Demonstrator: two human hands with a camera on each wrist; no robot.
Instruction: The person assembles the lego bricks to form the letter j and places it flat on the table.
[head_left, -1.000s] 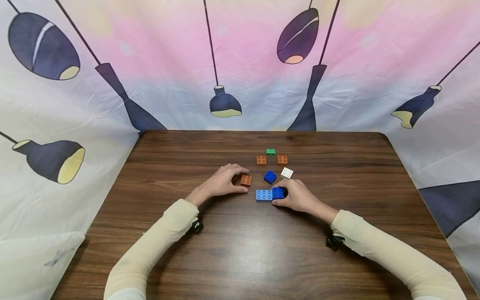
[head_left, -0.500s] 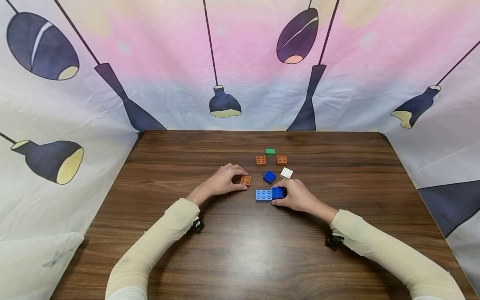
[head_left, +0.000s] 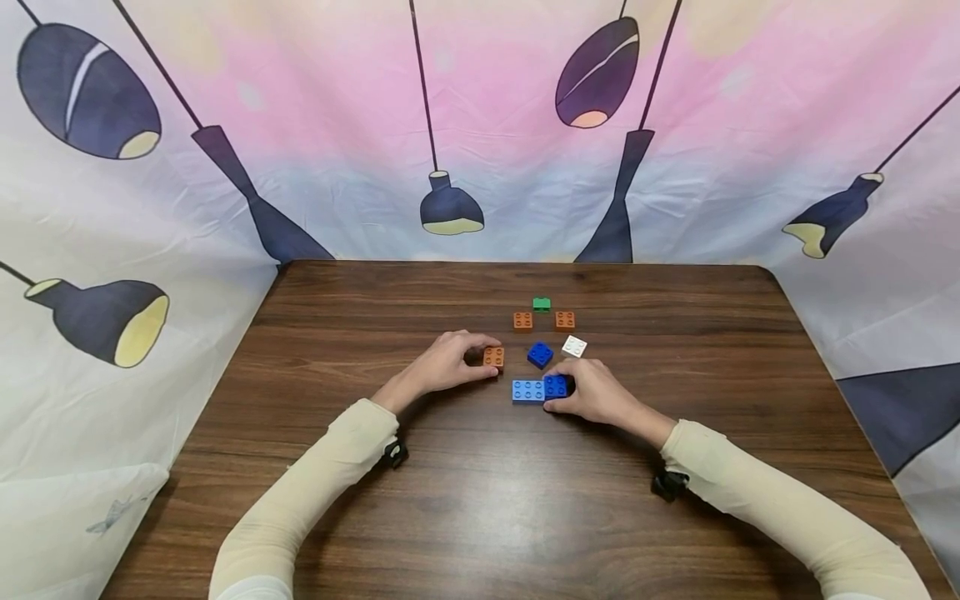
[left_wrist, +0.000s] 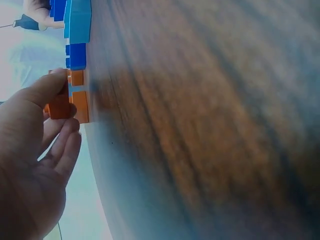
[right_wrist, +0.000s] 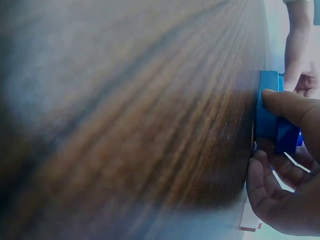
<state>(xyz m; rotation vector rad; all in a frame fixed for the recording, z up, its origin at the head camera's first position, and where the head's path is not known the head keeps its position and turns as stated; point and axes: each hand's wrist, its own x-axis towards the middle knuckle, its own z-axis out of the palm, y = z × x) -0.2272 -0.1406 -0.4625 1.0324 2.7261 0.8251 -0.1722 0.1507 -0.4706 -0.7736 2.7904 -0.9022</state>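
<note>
My left hand [head_left: 448, 362] pinches an orange brick [head_left: 493, 357] between thumb and fingers. In the left wrist view that orange brick [left_wrist: 59, 104] is held a little above the tabletop. To its right on the table lies a long light blue brick [head_left: 528, 391], with a dark blue brick [head_left: 556, 386] stacked on its right end. My right hand [head_left: 597, 392] grips this stack at the dark blue end, its thumb against the light blue brick [right_wrist: 267, 112] in the right wrist view. Just behind the stack lies another dark blue brick [head_left: 540, 355].
A white brick [head_left: 574, 346] lies behind my right hand. Farther back are two orange bricks, one on the left [head_left: 522, 321] and one on the right [head_left: 565, 320], with a green brick [head_left: 542, 304] beyond them. A printed cloth [head_left: 495, 125] hangs behind the wooden table [head_left: 480, 517].
My left thumb and fingers have come together on the orange brick, and it has risen slightly from the table. The right hand stays on the blue stack.
</note>
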